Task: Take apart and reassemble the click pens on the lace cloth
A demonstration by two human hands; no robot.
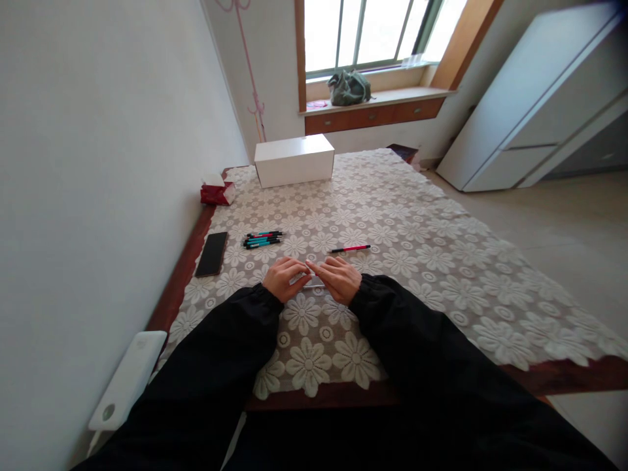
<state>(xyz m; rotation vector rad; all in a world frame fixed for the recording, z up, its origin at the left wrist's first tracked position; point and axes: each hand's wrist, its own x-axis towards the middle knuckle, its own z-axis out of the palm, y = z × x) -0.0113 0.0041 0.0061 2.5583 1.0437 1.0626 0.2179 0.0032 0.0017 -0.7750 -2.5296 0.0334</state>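
pen [313, 286] lies crosswise, left-right, pinched between both hands' fingers [300, 267].

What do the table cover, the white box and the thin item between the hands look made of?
Cream floral table cover: looks like lace or crochet, matte, openwork flower pattern with dark wood showing at the edge. White rectangular box: probably cardboard, matte, crisp folded edges. Thin silvery rod between left hand and right hand: possibly metal or plastic; too small to tell.
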